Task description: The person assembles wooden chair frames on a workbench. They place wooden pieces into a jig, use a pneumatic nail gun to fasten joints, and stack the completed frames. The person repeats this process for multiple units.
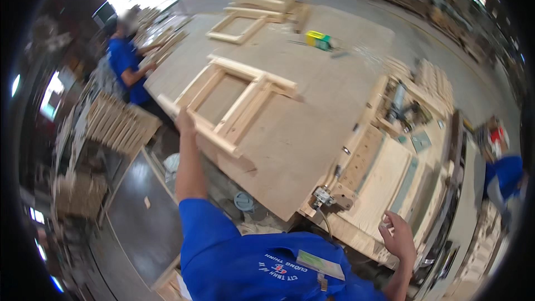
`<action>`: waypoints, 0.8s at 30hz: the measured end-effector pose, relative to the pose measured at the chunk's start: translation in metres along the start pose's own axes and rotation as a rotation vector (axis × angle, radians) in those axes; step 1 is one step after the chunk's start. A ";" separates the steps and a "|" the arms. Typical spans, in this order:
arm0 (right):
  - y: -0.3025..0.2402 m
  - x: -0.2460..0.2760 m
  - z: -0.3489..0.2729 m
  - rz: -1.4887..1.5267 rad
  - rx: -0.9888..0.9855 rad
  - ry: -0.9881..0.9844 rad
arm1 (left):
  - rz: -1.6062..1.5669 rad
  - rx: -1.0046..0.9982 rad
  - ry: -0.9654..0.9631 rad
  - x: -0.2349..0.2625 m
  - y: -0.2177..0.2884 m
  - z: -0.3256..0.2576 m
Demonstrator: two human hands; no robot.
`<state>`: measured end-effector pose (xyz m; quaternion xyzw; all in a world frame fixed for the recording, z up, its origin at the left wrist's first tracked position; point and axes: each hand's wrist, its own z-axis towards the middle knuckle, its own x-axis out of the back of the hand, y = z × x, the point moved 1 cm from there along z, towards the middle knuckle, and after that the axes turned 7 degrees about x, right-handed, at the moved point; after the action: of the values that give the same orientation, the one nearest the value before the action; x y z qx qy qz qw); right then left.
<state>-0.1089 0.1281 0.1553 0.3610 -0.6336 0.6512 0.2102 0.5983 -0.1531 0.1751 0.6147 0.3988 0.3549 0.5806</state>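
Left hand: the left hand (185,120) is stretched far out and closed on the near corner of the wooden frame (231,103), at the left edge of the worktop (301,134).
Right hand: the right hand (398,237) is low at the near right, fingers curled loosely beside the pale board (384,184); I cannot tell if it holds something small.
Frame: it lies flat on the large brown sheet, its near-left corner just over the left edge, well apart from the other frames (262,5) at the far end.
Risk, frame: held at one corner only and with a long reach, it could swing, tip off the left edge, or strain its joints.
Risk, body: the person leans far over, so balance looks weak; the air tool with hose (323,198) at the near edge could catch the shirt.
Risk, neighbour: another person in blue (128,67) works near the far-left corner, so a sliding frame could come their way.
Hidden: the fingers under the frame are not visible.
Hard to see: the picture is blurred; the tools at the right edge and the yellow-green box (320,39) are unclear.
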 end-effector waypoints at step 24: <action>0.035 -0.011 -0.626 -0.762 -1.709 0.879 | 0.442 -1.045 -1.410 -0.166 -0.078 -0.495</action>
<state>-0.2553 0.7382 0.1638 -0.0018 -0.5955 -0.0518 0.8017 0.0750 -0.0893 0.1381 0.4100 -0.3887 0.1352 0.8140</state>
